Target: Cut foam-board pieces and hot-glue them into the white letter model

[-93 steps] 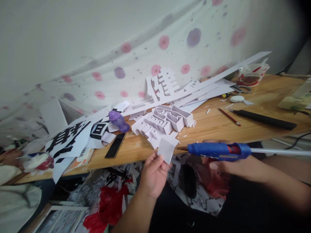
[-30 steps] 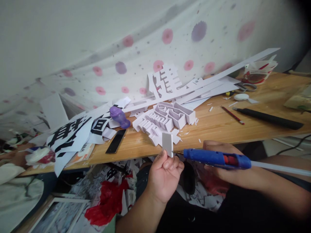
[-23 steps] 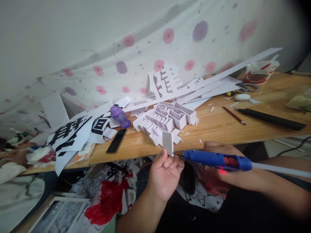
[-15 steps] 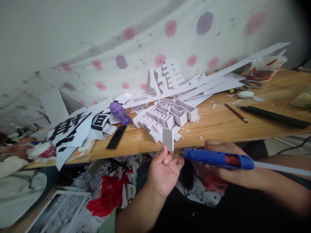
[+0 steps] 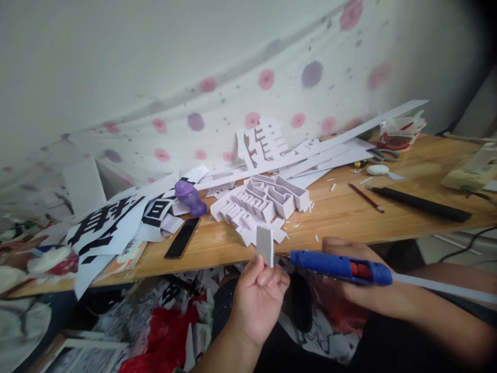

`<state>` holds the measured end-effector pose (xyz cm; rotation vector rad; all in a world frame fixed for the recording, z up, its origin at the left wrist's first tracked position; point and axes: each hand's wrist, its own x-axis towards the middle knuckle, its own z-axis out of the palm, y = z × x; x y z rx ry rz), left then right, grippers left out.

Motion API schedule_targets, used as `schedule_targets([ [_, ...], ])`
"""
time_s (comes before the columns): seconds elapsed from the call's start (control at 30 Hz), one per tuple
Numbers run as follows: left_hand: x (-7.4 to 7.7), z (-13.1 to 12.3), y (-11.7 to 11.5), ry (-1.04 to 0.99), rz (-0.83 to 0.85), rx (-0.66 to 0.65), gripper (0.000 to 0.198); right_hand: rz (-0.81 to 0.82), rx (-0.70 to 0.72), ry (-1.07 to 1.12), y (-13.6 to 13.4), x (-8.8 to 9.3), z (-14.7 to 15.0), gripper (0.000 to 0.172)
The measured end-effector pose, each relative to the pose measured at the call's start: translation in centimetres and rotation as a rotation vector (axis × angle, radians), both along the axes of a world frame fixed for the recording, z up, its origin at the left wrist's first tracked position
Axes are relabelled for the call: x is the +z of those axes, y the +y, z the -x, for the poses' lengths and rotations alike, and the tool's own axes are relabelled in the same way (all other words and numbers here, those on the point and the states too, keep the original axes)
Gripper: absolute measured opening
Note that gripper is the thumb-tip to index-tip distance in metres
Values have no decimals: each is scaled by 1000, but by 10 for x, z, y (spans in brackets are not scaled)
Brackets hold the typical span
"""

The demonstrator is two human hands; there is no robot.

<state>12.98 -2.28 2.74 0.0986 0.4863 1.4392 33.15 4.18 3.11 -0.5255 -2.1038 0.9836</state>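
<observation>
Between the thumb and fingers of my left hand (image 5: 259, 300) a small white foam board piece (image 5: 264, 246) stands upright. My right hand (image 5: 357, 274) is wrapped round a blue glue gun (image 5: 341, 267), whose metal tip points left at the lower right edge of the piece, with a small gap seen between them. A long whitish glue stick (image 5: 442, 288) sticks out of the gun's rear. Just beyond my left hand, a white built-up character with raised walls (image 5: 264, 199) lies on the wooden table (image 5: 330, 223).
A cut-out white character (image 5: 262, 142) leans by the wall behind long white strips. A purple bottle (image 5: 190, 198) and black phone (image 5: 181, 237) are left of centre. To the right lie a red pencil (image 5: 366, 198), black-handled tool (image 5: 423, 203) and scissors (image 5: 384, 154).
The camera view has tilted, so the table appears lower on the right. The glue gun's tip has drawn slightly away from the board piece. Both hands keep their holds.
</observation>
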Motion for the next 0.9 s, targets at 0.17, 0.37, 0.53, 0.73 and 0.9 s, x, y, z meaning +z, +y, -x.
schedule_targets([
  [0.17, -1, 0, -2, 6, -8, -19, 30, -19, -67, -2, 2, 9, -5, 20],
  [0.37, 1, -3, -4, 37, -7, -52, 31, -15, -107, -5, 0, 15, -6, 21],
  [0.53, 0, -3, -5, 57, -4, -59, 34, -51, -112, -10, 2, 14, -8, 20],
  [0.73, 0, -3, -3, 83, -19, -62, 32, -26, -91, -28, 2, 12, -6, 21],
  [0.9, 2, 5, 1, 198, -27, -38, 36, -49, -106, -73, 12, 9, -14, 22],
])
